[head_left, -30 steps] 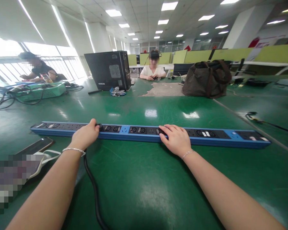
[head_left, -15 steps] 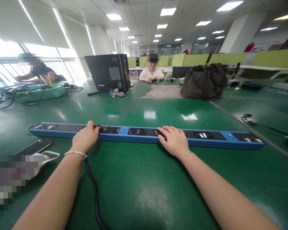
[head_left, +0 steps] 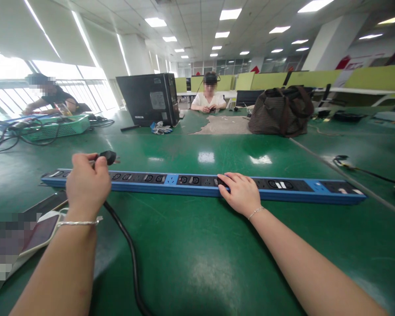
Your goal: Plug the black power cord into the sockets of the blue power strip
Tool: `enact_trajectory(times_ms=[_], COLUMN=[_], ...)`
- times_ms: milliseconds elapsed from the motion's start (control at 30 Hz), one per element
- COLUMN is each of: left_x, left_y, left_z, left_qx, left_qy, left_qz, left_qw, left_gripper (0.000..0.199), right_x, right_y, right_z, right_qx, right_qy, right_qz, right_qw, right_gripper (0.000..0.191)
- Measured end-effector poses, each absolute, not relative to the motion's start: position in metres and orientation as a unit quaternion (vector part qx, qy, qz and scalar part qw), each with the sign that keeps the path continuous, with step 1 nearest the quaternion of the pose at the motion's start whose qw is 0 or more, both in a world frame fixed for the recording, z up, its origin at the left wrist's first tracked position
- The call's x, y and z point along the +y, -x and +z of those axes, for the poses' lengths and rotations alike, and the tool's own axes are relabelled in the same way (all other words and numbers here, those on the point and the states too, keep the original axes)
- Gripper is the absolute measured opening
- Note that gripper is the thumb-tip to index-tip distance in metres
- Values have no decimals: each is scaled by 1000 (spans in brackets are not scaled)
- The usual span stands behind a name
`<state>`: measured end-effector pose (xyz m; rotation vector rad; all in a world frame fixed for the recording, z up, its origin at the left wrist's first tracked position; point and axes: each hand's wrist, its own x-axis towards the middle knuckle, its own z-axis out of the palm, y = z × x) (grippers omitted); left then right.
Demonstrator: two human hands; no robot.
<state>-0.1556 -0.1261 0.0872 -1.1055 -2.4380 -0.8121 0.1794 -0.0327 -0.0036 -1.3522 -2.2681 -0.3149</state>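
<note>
A long blue power strip (head_left: 197,189) with black socket panels lies across the green table in front of me. My left hand (head_left: 87,180) is closed around a black power plug (head_left: 109,156), lifted above the strip's left part with its prongs pointing right. From it a thick black cord (head_left: 131,252) runs down over the table toward me. On the strip, right of its middle, my right hand (head_left: 242,193) grips the body, fingers bent over the sockets and thumb at the near side. Whatever lies under those fingers is hidden.
Phones (head_left: 41,230), partly blurred, lie left by my forearm. Farther back are a green basket (head_left: 57,127) with cables, a black computer case (head_left: 148,98), gloves (head_left: 161,127) and a brown bag (head_left: 279,112). A cable (head_left: 349,163) lies at right. Two people sit beyond.
My left hand has risen off the strip and moved left, bringing the plug out of the sockets with its prongs now visible. The right hand stays in place on the strip.
</note>
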Motion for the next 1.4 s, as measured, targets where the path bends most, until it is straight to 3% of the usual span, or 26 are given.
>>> enact_trajectory(times_ms=[167,333,667,967,1400], left_x=[-125,-117,-106,-100,-92], left_y=[152,154,157,77,66], left_z=[78,68,51,50,47], left_qx=[-863,-857,-869,-812,-825], left_qy=[425,446,441,546,546], left_qz=[-263,-254,-222,-206,-144], left_qw=[78,50,26,-10,29], left_gripper=[40,44,42,37,42], right_x=[-33,-33,-32,-32,-32], right_y=[-179,-179,-179,-179,-178], right_z=[-4,-3,-3,-3,-3], right_qx=[-827,-829,-830,-828,-826], right_qy=[497,496,493,493,496], right_qz=[-117,-110,-114,-119,-116], right_qw=[233,233,236,238,240], right_gripper=[38,38,38,37,37])
